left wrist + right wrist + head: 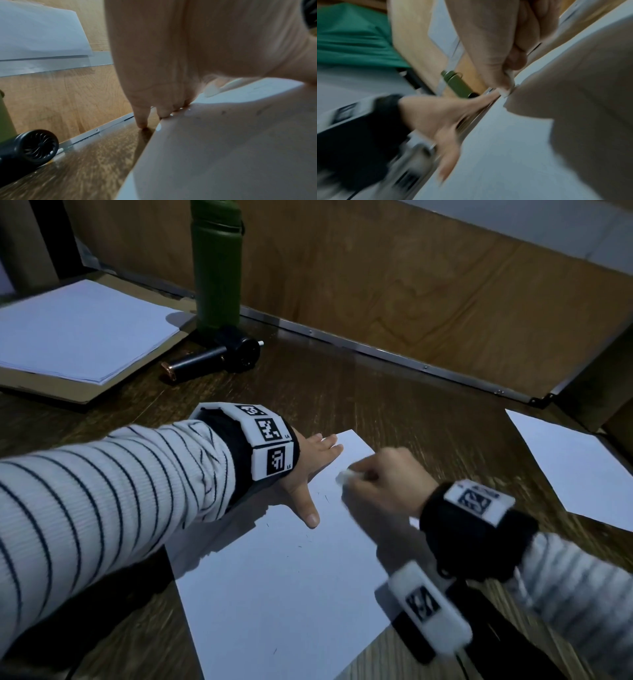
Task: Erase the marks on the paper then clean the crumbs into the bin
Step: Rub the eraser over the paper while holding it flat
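Paper: we see the white sheet (284, 570) lying flat on the wooden tabletop (394, 412); its near corner is cut off by the lower frame edge and its left edge is covered by the left sleeve.
Marks: we make out only a few short dark strokes (325, 497) between the two hands, with scattered specks lower down; we cannot tell strokes from crumbs.
Eraser: we see a small white eraser (343, 476) at the tip of the right hand, touching the paper; it is blurred and mostly hidden by the fingers.
Right hand: the right hand (385, 482) is curled, pinching the eraser; the head and right wrist views are smeared here.
Left hand: the left hand (310, 465) lies flat with straight fingers and spread thumb, pressing the far left part of the paper; in the left wrist view one fingertip (142, 124) touches the tabletop just beyond the sheet's edge.
Bin: we find none in any view.
Surroundings: a green bottle (216, 268), top cut off, stands at the back, with a black cylindrical device (219, 356) lying just before it; a paper stack (78, 330) lies far left, and another sheet (579, 467) to the right, partly out of frame.
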The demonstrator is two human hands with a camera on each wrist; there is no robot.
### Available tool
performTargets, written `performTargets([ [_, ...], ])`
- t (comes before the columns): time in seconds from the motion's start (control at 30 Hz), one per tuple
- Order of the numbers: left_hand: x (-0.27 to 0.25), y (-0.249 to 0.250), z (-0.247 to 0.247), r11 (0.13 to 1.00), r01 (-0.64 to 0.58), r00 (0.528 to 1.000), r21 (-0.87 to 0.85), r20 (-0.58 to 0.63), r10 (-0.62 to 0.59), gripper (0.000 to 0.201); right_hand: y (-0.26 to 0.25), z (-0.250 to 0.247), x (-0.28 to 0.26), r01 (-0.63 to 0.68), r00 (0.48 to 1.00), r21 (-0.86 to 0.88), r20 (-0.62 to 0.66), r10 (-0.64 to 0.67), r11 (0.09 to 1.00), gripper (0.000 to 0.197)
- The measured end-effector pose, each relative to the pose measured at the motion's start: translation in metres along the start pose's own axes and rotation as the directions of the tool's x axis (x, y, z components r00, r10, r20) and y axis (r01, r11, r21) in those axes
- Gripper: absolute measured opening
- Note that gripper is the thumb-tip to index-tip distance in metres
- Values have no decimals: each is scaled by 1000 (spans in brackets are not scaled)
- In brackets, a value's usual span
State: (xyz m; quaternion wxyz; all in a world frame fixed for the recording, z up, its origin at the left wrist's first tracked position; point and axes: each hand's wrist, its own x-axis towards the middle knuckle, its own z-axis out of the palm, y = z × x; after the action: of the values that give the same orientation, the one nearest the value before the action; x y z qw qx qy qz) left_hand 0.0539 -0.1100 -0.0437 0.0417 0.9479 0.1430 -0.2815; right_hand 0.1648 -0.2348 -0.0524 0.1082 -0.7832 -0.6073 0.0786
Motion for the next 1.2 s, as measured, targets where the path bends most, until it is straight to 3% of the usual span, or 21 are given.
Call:
performTargets([
  [0.07, -1, 0, -1, 1000, 1, 1000, -1, 4, -1, 125, 12, -6, 16, -119, 990, -2, -73, 119, 993, 49],
  [0.13, -2, 1, 0, 1000, 3, 1000, -1, 3, -3, 125, 13, -6, 18, -149, 984, -15, -97, 147, 989, 50],
  [0.27, -1, -1, 1, 1000, 2, 1000, -1, -10, -2, 126, -14, 4, -13, 73, 996, 33, 47, -74, 997, 44],
  [0.33, 0, 0, 1, 1000, 10, 1000, 14, -2, -10, 127, -18, 6, -19, 116, 985, 64, 120, -123, 991, 38],
  [0.43, -2, 0, 1, 1000, 0, 1000, 5, -1, 0, 125, -4, -2, 2, -11, 999, 62, 35, 9, 998, 24],
  [0.57, -3, 2, 0, 1000, 8, 1000, 5, 0, -8, 125, 15, -1, 33, -192, 978, 21, -75, 193, 981, 27],
  [0.67, -3, 1, 1, 1000, -4, 1000, -3, -11, 4, 126, 2, 3, 18, -92, 994, 40, -64, 94, 995, 29],
  [0.8, -3, 2, 0, 1000, -5, 1000, 12, -2, 5, 126, -19, 5, -11, 90, 990, 76, 99, -97, 993, 30],
  [0.9, -5, 3, -1, 1000, -7, 1000, -1, -8, 7, 125, -1, 1, 11, -30, 999, 35, 18, 30, 999, 29],
  [1.0, -5, 4, -1, 1000, -3, 1000, 13, -12, 3, 125, 13, 1, 30, -189, 975, 64, -105, 195, 980, 26],
  [1.2, -3, 2, 0, 1000, -6, 1000, 9, -2, 6, 125, -22, 10, -6, 76, 994, 82, 74, -82, 994, 37],
])
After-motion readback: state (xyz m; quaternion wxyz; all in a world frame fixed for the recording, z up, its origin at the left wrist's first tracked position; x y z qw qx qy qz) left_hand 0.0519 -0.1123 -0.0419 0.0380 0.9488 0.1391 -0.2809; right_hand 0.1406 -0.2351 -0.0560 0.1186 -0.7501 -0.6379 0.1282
